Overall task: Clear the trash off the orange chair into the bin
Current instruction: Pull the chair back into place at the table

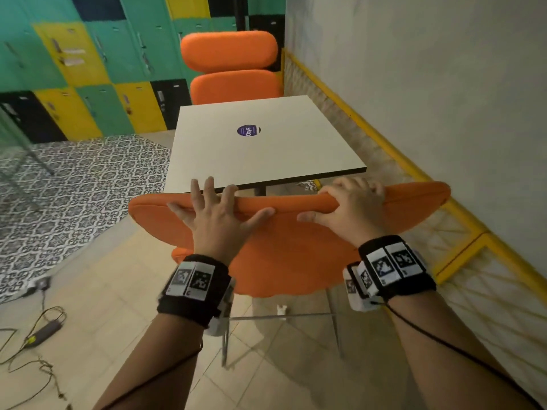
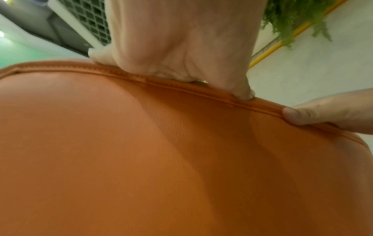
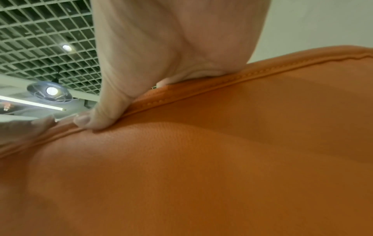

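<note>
Right hand (image 1: 352, 202) fingers curled over orange chair (image 1: 281, 250) backrest, left hand (image 1: 216, 211) splayed flat on it; uneven pull risks chair twisting into table (image 1: 266, 143)

A white square table (image 1: 260, 149) stands on a pale tiled floor (image 1: 103, 291) and bears a round purple sticker (image 1: 248, 131). Black cables (image 1: 35, 335) lie on the floor at the left, near patterned tiles (image 1: 74, 179).

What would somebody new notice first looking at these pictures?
Two hands on the top edge of the near orange chair's backrest: the right hand curled over it, the left hand spread with fingers straight. Beyond stands a white square table with a round purple sticker, and a second orange chair behind.
</note>
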Demonstrator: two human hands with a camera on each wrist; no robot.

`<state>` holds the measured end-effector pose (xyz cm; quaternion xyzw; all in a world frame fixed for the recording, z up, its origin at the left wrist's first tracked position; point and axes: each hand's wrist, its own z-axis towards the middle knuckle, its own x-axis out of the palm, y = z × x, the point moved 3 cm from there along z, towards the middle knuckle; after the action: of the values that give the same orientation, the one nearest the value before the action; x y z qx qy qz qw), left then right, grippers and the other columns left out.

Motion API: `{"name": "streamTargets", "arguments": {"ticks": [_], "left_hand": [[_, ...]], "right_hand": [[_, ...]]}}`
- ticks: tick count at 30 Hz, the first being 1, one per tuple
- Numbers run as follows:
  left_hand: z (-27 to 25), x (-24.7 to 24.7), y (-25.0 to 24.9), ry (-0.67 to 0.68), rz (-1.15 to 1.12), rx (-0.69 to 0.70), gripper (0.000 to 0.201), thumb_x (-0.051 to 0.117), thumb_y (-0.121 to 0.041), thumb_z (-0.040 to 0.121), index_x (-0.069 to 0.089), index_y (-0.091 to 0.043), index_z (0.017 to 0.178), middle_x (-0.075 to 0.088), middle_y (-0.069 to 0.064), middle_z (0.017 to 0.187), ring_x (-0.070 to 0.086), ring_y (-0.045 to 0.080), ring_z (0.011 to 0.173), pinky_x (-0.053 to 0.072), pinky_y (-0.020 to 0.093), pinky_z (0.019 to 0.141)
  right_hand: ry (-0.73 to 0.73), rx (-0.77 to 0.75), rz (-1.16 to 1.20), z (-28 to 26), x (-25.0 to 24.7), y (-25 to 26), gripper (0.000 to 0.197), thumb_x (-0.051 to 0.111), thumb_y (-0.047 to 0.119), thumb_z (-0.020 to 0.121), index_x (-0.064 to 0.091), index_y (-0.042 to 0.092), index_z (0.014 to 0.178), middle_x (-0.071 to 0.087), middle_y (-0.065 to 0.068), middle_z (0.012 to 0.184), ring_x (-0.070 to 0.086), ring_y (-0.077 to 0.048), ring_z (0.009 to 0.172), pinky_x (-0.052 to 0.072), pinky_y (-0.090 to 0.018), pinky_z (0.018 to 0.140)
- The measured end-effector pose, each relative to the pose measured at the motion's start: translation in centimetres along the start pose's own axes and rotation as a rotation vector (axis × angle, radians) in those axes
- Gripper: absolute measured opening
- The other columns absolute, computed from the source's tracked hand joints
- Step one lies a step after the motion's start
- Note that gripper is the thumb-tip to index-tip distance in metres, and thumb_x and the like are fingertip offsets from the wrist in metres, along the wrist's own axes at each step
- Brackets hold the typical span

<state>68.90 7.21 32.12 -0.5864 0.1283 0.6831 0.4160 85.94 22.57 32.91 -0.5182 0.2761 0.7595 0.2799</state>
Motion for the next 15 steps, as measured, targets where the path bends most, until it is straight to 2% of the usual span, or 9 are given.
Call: {"name": "streamTargets", "arguments": {"ticks": [4,9,15], "left_hand": [[1.8,0.7,-0.7,0.031,0.018,-0.034,0.085,0.027,-0.089,0.065,0.047,-0.03,0.122,0.02,0.007,0.155,-0.001,0.031,0.147,-0.008,0.071,0.105],[4.3,1.6,-1.5,0.002,0.006,-0.07,0.085,0.031,-0.091,0.062,0.053,-0.024,0.111,0.041,0.007,0.139,0.013,0.029,0.144,-0.004,0.072,0.106],[7.2,2.3,-1.4,-0.026,0.007,-0.085,0.087,0.028,-0.093,0.059,0.054,-0.025,0.107,0.047,0.004,0.125,0.028,0.027,0.134,0.001,0.073,0.107]], "right_hand": [[0.033,-0.037,0.003,2.2,0.6,-0.8,0.081,0.033,0.094,0.058,0.06,0.036,0.107,0.059,0.004,0.116,0.048,-0.022,0.113,0.029,-0.05,0.1],[0.079,-0.079,-0.011,5.1,1.3,-1.9,0.082,0.037,0.091,0.058,0.056,0.035,0.115,0.056,0.005,0.121,0.047,-0.02,0.117,0.028,-0.046,0.098],[0.149,-0.132,-0.027,8.7,2.2,-2.5,0.082,0.06,0.082,0.055,0.05,0.037,0.123,0.052,0.008,0.125,0.043,-0.018,0.119,0.025,-0.043,0.098]]}}
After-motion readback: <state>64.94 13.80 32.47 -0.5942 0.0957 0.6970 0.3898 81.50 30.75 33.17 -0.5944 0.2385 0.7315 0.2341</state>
